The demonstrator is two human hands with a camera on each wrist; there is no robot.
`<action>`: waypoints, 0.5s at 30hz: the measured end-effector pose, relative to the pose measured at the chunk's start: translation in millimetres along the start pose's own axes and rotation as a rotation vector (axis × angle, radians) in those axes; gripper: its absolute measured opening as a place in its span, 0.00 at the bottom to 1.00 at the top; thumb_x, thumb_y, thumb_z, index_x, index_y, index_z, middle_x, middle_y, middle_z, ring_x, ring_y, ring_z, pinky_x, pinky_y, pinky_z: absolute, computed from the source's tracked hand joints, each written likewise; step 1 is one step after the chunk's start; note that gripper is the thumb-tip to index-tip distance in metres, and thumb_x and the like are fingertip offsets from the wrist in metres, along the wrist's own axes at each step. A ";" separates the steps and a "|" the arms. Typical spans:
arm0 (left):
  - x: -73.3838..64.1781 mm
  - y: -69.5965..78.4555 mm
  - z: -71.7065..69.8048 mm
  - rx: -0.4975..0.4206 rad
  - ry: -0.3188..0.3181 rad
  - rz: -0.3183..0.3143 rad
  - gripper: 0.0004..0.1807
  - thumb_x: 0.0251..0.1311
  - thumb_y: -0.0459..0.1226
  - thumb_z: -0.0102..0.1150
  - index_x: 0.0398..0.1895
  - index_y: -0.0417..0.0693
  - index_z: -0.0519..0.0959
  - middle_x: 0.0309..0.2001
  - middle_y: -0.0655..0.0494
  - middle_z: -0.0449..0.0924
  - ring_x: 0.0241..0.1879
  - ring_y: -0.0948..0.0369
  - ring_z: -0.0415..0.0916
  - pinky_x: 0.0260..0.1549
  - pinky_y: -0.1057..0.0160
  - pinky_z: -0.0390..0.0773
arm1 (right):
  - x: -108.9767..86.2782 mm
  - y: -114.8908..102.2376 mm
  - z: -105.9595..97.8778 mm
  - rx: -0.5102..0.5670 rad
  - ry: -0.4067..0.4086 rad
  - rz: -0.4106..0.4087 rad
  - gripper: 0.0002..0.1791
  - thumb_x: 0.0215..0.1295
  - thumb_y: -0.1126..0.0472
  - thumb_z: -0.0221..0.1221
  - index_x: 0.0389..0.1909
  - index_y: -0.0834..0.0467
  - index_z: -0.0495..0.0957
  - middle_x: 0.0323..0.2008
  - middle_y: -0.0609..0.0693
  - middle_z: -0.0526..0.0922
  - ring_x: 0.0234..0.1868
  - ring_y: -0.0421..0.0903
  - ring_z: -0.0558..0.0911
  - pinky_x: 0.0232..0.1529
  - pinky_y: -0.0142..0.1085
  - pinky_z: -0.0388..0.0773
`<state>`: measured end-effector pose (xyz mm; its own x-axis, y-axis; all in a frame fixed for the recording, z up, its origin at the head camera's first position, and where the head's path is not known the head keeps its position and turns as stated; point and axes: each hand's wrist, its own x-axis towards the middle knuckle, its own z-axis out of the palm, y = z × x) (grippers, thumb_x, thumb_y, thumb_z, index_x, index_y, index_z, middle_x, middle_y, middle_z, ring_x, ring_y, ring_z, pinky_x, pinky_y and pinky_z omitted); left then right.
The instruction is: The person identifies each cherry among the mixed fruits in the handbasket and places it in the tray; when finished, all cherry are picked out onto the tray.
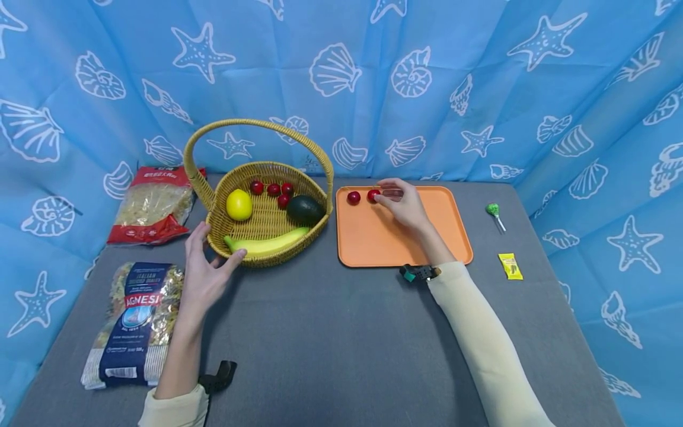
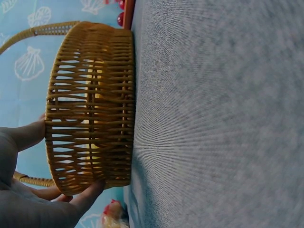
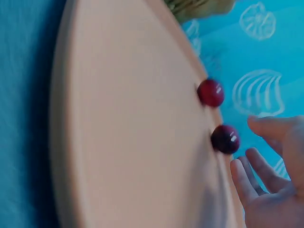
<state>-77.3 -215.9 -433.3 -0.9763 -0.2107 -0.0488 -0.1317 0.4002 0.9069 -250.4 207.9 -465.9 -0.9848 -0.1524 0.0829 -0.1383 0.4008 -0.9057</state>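
Observation:
A wicker basket (image 2: 90,104) with a tall handle stands at centre left. It holds a lemon (image 1: 239,205), an avocado (image 1: 306,210), a banana (image 1: 269,242) and several cherries (image 1: 274,190). My left hand (image 1: 207,279) grips its near-left rim, thumb over the edge and fingers against the outer side. On the orange tray (image 1: 384,243) two cherries lie near the far edge, a left one (image 1: 354,198) and a right one (image 3: 225,139). Beside the right cherry is my right hand (image 1: 404,204), thumb and fingers spread; the right wrist view shows a gap between them and the fruit.
Left of the basket lie a red-and-clear food bag (image 1: 152,204) and a blue Agnesi pasta bag (image 1: 136,323). Right of the tray are a green lollipop (image 1: 494,211) and a small yellow packet (image 1: 510,266). A blue shell-print curtain (image 1: 341,118) hangs behind the grey table (image 1: 341,344).

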 end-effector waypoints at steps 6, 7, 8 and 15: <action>0.5 0.4 0.4 -0.002 -0.010 -0.003 0.56 0.71 0.44 0.72 0.90 0.45 0.44 0.91 0.49 0.35 0.89 0.42 0.42 0.80 0.29 0.68 | -19.1 -24.9 0.6 0.086 -0.003 -0.082 0.23 0.75 0.66 0.67 0.66 0.68 0.79 0.65 0.67 0.82 0.67 0.63 0.82 0.75 0.52 0.83; 0.7 0.5 0.4 -0.004 -0.010 -0.003 0.56 0.71 0.44 0.72 0.90 0.45 0.44 0.91 0.49 0.35 0.89 0.42 0.41 0.80 0.29 0.68 | -23.4 -30.9 1.2 0.092 -0.007 -0.095 0.22 0.74 0.66 0.67 0.66 0.68 0.79 0.64 0.67 0.82 0.66 0.63 0.82 0.74 0.49 0.84; 0.7 0.5 0.3 -0.006 -0.010 -0.002 0.56 0.71 0.43 0.72 0.90 0.45 0.44 0.91 0.49 0.35 0.89 0.42 0.41 0.80 0.29 0.68 | -27.6 -36.8 1.8 0.104 -0.013 -0.114 0.22 0.74 0.66 0.67 0.65 0.69 0.79 0.63 0.67 0.82 0.66 0.64 0.82 0.72 0.46 0.86; 0.1 -0.2 -0.6 -0.007 -0.001 -0.002 0.56 0.70 0.43 0.72 0.90 0.45 0.45 0.91 0.49 0.36 0.88 0.42 0.43 0.80 0.30 0.68 | -58.1 -82.4 18.2 0.199 -0.016 -0.298 0.16 0.72 0.71 0.67 0.58 0.69 0.82 0.55 0.66 0.86 0.55 0.48 0.88 0.58 0.29 0.91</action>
<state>-77.3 -216.5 -433.2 -0.9763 -0.2103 -0.0511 -0.1323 0.3933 0.9099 -179.9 167.3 -403.6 -0.9022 -0.2506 0.3509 -0.3948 0.1527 -0.9060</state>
